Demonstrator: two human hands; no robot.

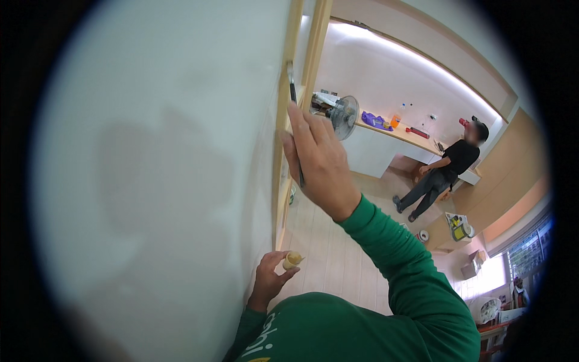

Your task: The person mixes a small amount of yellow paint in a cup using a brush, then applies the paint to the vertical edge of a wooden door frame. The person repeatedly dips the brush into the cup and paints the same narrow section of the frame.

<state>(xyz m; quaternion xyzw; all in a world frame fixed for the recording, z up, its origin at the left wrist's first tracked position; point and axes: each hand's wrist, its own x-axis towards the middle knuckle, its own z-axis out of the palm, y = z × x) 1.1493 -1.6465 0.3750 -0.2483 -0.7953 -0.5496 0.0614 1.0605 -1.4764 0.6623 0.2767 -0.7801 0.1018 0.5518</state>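
My left hand [271,279] is curled low beside the white wall panel [163,169], gripping a small cream-coloured container [292,260] between thumb and fingers. My right hand [318,158] is raised higher, closed around a thin dark-handled brush [295,114] whose tip meets the light wooden trim [282,120] at the panel's edge. Further right I see a fan [344,117] on a long tabletop [416,140], and another person [443,172] leaning against it, well apart from me.
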